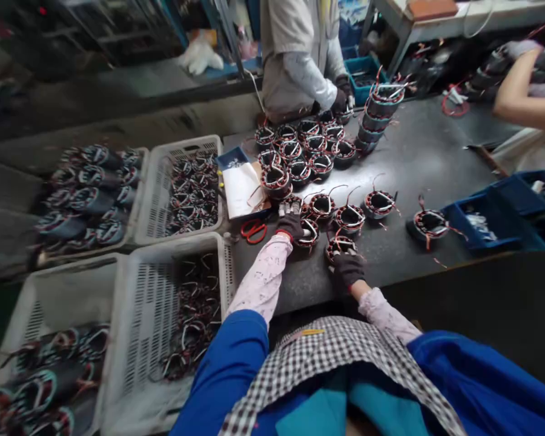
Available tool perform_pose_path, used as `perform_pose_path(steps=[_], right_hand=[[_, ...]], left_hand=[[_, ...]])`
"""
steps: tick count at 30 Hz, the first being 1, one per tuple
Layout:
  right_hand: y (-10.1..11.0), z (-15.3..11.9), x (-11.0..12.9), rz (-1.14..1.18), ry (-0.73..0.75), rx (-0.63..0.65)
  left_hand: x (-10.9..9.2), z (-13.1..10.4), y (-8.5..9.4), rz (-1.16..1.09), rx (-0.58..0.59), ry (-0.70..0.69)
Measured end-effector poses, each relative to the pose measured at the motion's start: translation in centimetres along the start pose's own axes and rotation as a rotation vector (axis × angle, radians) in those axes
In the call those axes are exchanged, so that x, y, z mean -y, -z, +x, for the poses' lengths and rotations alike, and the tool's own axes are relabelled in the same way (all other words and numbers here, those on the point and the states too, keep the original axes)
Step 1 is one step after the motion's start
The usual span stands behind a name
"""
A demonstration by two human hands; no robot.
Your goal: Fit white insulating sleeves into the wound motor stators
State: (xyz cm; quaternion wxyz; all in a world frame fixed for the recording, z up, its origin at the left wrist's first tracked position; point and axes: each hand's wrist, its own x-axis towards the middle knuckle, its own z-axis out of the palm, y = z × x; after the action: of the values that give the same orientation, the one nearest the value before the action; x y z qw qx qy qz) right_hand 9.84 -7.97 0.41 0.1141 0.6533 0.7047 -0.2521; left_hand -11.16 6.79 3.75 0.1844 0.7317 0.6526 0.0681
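Observation:
My left hand [290, 221], in a dark glove with bare-looking fingertips, reaches over a wound motor stator [292, 201] and its fingers curl on the rim. Another stator [308, 234] stands just right of that hand. At the table's near edge, my right hand [349, 265], gloved alike, grips a stator [338, 244] from its near side; part of the ring is hidden under the fingers. Two stators with red and white leads, one [322, 206] and another [349, 218], sit upright beyond my hands.
Red-handled scissors [254, 231] lie left of my left hand, near a box with white paper [241, 190]. Grey crates [131, 339] of stators stand at left. A co-worker [300, 60] handles stators opposite, beside a stack [376, 115]. Blue bins [485, 227] sit at right.

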Motion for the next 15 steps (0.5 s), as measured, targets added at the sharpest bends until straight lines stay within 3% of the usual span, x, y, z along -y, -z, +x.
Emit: perform_pose_path(steps=[3,6,10,15], right_hand=[[-0.2,-2.1,-4.2,0.015,-0.004,0.020],[0.0,-3.5,-8.3,-0.030,-0.015,0.031],[0.5,-3.6,-12.3,-0.069,-0.028,0.041],[0.4,-2.8,-14.3,-0.052,0.004,0.060]], left_hand=[[-0.3,-0.3,-1.1,0.077,0.105,0.032],[-0.5,-2.5,-1.7,0.050,0.153,0.154],[-1.2,-7.9,-3.2,0.041,0.230,0.388],[-2.2,-14.3,-4.3,0.065,0.305,0.608]])
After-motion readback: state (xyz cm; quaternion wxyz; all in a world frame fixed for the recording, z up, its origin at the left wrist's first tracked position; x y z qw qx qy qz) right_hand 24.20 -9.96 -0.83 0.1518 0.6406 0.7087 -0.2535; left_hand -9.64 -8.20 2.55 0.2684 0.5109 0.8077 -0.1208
